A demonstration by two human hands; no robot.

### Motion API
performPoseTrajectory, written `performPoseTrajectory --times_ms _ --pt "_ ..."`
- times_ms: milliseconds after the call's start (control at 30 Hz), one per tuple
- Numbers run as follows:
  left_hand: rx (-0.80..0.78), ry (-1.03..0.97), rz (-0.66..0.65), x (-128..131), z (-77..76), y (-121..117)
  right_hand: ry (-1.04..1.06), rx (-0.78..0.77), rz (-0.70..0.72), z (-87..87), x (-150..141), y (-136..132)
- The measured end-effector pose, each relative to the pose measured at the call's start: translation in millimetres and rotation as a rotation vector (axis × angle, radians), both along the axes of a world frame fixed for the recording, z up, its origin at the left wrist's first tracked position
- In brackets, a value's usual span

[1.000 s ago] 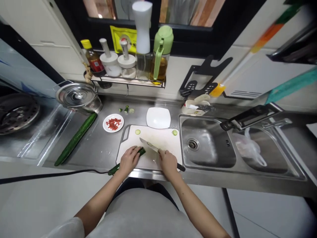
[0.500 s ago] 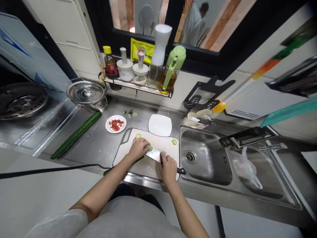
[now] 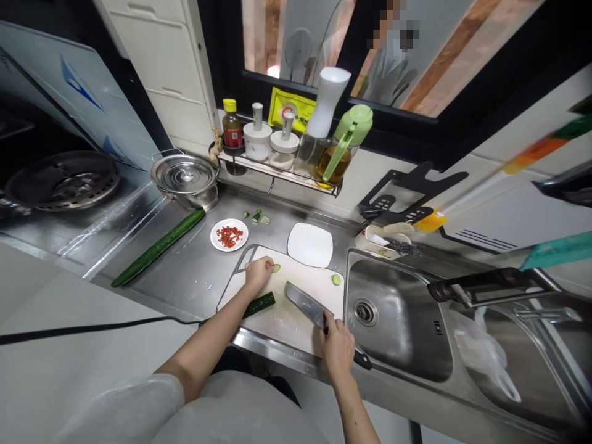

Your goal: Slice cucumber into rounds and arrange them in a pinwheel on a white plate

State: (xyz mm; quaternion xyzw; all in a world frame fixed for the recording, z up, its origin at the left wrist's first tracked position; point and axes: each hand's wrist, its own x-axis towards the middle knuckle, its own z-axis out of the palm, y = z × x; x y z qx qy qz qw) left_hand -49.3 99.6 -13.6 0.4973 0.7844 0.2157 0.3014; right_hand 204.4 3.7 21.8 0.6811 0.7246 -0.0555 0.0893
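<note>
My left hand (image 3: 259, 274) is closed, thumb and fingers together on a cucumber slice (image 3: 276, 268) over the upper left of the white cutting board (image 3: 296, 327). Below it, a cut length of cucumber (image 3: 259, 304) lies on the board, partly hidden by my forearm. In my right hand (image 3: 339, 347) is a kitchen knife (image 3: 305, 302), gripped by its black handle, its blade pointing up and left over the board. A little stack of cucumber slices (image 3: 335, 280) sits at the board's upper right corner.
A white square plate (image 3: 309, 245) and a round plate of chopped red pieces (image 3: 229, 235) stand behind the board. Cucumber scraps (image 3: 256, 216) lie nearby. Left is a whole cucumber (image 3: 160, 248) and a lidded steel pot (image 3: 185, 179). The sink (image 3: 398, 320) adjoins the right side.
My left hand has moved off the cut cucumber toward the board's upper left and pinches a slice. The knife has swung away, down and right, in my right hand. The camera view has shifted.
</note>
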Motion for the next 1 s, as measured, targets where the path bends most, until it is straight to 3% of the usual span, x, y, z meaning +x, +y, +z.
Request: performPoseTrajectory --times_ms 300,700,867,1000 --pt "-0.042 0.089 -0.020 -11.0 -9.4 20.4 0.067 -0.002 -0.008 -4.3 -5.0 -0.6" --pt "0.011 0.183 -0.032 -13.7 -7.6 18.5 0.173 -0.006 -0.085 -1.9 -7.5 2.7" --pt "0.212 0.074 0.030 -21.7 -6.7 -9.6 0.374 -0.084 -0.248 -1.3 -13.1 4.6" --pt "0.352 0.067 -0.133 -20.9 -5.9 -56.5 0.485 -0.146 -0.340 -5.9 -15.9 6.8"
